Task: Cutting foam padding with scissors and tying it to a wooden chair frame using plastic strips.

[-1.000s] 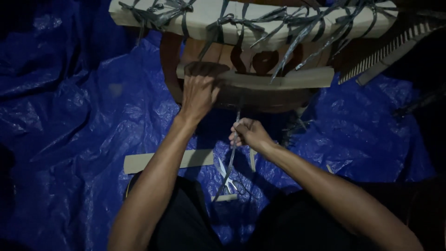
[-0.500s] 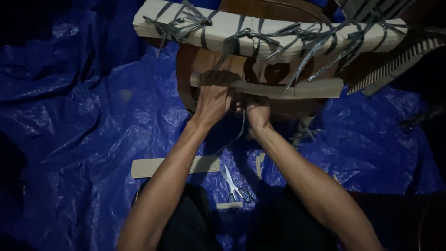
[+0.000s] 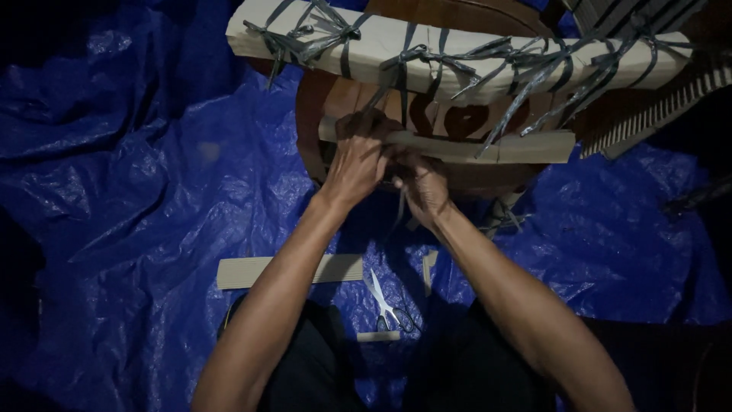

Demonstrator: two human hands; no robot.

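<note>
Blue tarp (image 3: 137,198) covers the whole floor, crumpled. At its far edge, centre-right: dark wooden furniture piece (image 3: 457,122), carved, w/ a long cardboard wrap (image 3: 473,46) tied across its top by grey strapping (image 3: 412,61), knots and loose ends hanging. Below that, a narrower cardboard strip (image 3: 488,146) lies across the wood. Both hands meet at the strip's left end. Left hand (image 3: 357,162) pressed on the strip, fingers curled over it. Right hand (image 3: 424,187) just beside, fingers pinched together on a thin grey strap end (image 3: 399,210) hanging down. Near tarp edge, between the forearms: flat cardboard piece (image 3: 252,271) at left, scissors (image 3: 385,307) lying loose, blades apart, small cardboard scrap (image 3: 377,336) just below them.
</note>
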